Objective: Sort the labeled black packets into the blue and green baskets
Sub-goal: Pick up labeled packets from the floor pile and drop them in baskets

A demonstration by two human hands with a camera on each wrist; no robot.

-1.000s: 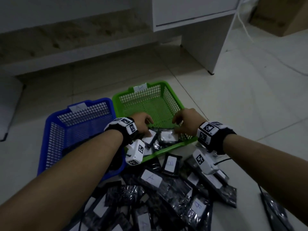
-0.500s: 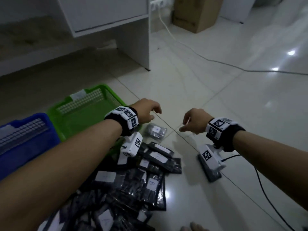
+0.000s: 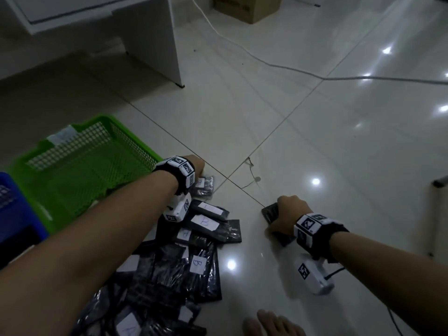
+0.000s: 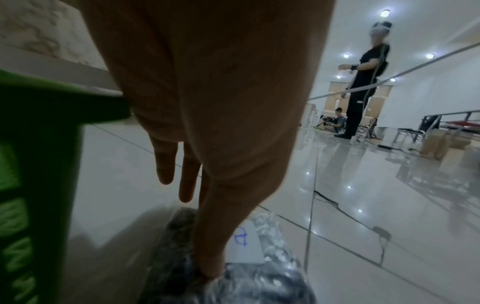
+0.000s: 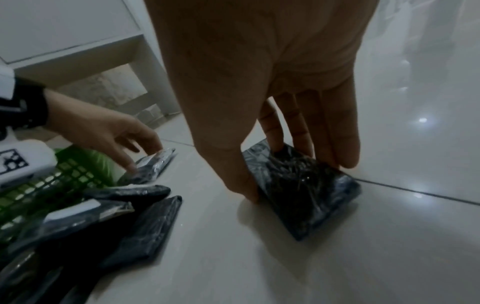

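Note:
My left hand reaches down beside the green basket to a black packet with a white label. Its thumb presses on that packet, with the other fingers held straight at the far end. Off to the right, a lone black packet lies on the tile. My right hand grips it, thumb on one edge and fingers on the other. The blue basket shows at the left edge. A pile of labelled packets lies between my arms.
A white desk leg stands behind the baskets, with a cardboard box and a white cable on the floor beyond. A bare foot is near the bottom edge. Another person stands far off.
Both hands left the green basket and came down to the floor. The left went to the packet beside the basket, the right onto the lone packet. The view swung right.

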